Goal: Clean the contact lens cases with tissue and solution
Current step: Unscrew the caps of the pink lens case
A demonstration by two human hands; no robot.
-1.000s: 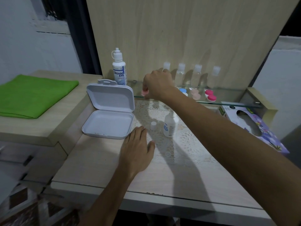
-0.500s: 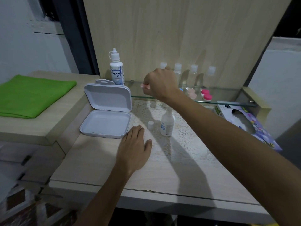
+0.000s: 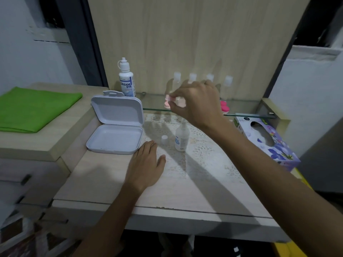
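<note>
1. Since a second ago the right hand (image 3: 196,102) has lifted off the glass shelf (image 3: 154,101) with a pale pink lens case (image 3: 169,99) pinched between thumb and fingertips; the case now hangs just above the shelf's front edge.
2. Far left, a folded green cloth (image 3: 35,108) lies on a raised side surface, well apart from the work.
3. Beside it on the desk (image 3: 104,182) sits a white hinged box (image 3: 116,125), lid propped open; its tray looks empty apart from a few specks by the front wall.
4. Behind the box, at the shelf's left end, stands a tall white bottle (image 3: 126,80) marked DREAM EYE, capped.
5. The left hand (image 3: 146,164) lies flat on the desk, palm down, fingers loose and holding nothing, its fingertips just beside the box's front right corner.
6. Near those fingertips a small white cap (image 3: 164,139) stands on the lace mat (image 3: 202,151).
7. Just right of the cap a small solution bottle (image 3: 181,137) stands upright and uncapped, beneath the right forearm.
8. Along the back of the shelf four clear bottles (image 3: 177,80) with white caps stand in a row; the right hand covers the lower parts of most of them, and their fill cannot be told.
9. Right of the hand, a bright pink case (image 3: 224,106) rests on the shelf, partly hidden by the wrist.
10. Far right, a floral tissue box (image 3: 269,143) lies on the desk below the shelf's end, white tissue showing in its oval opening.
</note>
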